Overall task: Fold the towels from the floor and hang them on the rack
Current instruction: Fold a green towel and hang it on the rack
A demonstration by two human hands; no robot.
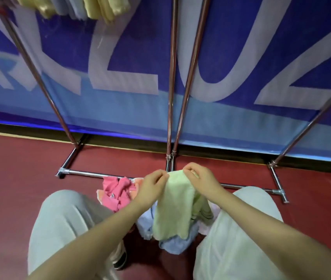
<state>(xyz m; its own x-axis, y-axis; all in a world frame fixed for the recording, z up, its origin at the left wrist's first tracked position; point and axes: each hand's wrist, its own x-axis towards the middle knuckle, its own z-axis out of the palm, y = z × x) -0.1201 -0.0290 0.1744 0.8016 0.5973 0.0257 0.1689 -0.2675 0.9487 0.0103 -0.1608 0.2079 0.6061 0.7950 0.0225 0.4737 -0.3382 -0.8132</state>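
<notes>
Left hand (154,183) and right hand (199,179) each pinch the top edge of a light green towel (175,207), fingers curled, hands close together. Towel hangs down between the knees over a floor pile: blue towel (175,246) beneath, pink towel (117,194) left. Rack (171,93) poles stand far behind, folded yellow towels (104,7) hung top left.

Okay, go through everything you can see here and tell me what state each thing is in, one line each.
Light green towel: held up, hanging, pinched at top corners.
Left hand: pinching the towel's edge.
Right hand: pinching the other corner.
Pink towel: crumpled on the floor.
Pale blue towel: crumpled on the floor.
Yellow and blue towels: hanging on the rack.
</notes>
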